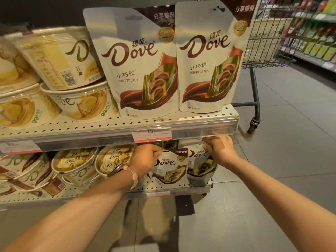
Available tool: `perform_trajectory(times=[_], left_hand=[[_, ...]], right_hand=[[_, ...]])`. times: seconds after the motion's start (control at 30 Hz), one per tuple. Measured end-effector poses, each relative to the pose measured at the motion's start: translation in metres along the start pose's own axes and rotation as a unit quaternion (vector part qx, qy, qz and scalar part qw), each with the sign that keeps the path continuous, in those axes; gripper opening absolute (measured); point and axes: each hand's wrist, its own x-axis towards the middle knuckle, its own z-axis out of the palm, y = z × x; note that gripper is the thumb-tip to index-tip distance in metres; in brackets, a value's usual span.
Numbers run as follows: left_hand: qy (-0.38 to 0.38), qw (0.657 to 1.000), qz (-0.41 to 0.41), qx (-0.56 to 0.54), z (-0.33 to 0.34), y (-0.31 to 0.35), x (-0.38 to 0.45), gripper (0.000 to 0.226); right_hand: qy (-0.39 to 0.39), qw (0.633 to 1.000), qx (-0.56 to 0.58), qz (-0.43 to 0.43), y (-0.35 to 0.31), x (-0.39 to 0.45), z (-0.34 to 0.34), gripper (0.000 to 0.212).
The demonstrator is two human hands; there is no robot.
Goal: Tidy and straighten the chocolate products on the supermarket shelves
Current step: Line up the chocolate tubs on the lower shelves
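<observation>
On the lower shelf [163, 190] stand two white Dove chocolate pouches. My left hand [145, 158] grips the top left corner of the nearer pouch [171, 167]. My right hand [221, 149] pinches the top edge of the grey-white pouch [200, 162] beside it, just under the upper shelf's front rail. Two large Dove pouches [143, 70] [209, 59] stand upright side by side on the upper shelf [127, 124]. Round Dove tubs [80, 104] are stacked to their left, one tub [60, 57] tipped on its side on top.
More Dove tubs [76, 164] fill the lower shelf's left part, some leaning. A price tag [151, 135] hangs on the upper rail. A metal shopping cart [265, 42] stands on the grey tiled floor at the right, with another stocked shelf [318, 33] behind it.
</observation>
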Motion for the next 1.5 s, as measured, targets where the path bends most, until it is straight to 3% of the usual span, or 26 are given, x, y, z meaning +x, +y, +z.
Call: perform_trajectory(times=[0.17,0.4,0.53,0.67,0.9,1.03,1.13,1.33,1.5], left_hand=[[0.021,1.0,0.001,0.02,0.001,0.003,-0.003,0.023],[0.052,0.998,-0.019,0.041,-0.004,0.008,-0.009,0.02],[0.079,0.996,-0.022,0.034,-0.012,0.009,-0.016,0.014],[0.1,0.994,0.01,0.038,-0.022,0.01,-0.036,0.025],[0.102,0.995,0.018,-0.009,-0.065,0.015,-0.086,0.012],[0.16,0.984,-0.015,-0.075,-0.112,0.016,-0.103,0.007],[0.248,0.962,-0.037,-0.11,-0.145,0.008,-0.111,0.01],[0.386,0.915,-0.058,-0.107,-0.194,-0.016,-0.117,0.043],[0.468,0.875,-0.075,-0.102,-0.234,-0.044,-0.109,0.079]], right_hand=[[-0.016,1.0,-0.015,-0.014,0.001,-0.004,0.007,0.023],[0.043,0.999,0.017,-0.026,-0.003,-0.011,0.003,0.019],[0.04,0.998,0.043,-0.032,-0.011,-0.019,-0.006,0.033],[0.047,0.994,0.058,-0.083,-0.024,-0.039,-0.015,0.034],[0.047,0.973,0.11,-0.197,-0.061,-0.07,-0.036,0.023],[0.014,0.966,0.149,-0.208,-0.102,-0.073,-0.057,0.023],[0.027,0.949,0.2,-0.241,-0.144,-0.069,-0.067,0.026],[0.064,0.918,0.308,-0.243,-0.227,-0.064,-0.067,0.047],[0.13,0.914,0.336,-0.185,-0.279,-0.053,-0.058,0.067]])
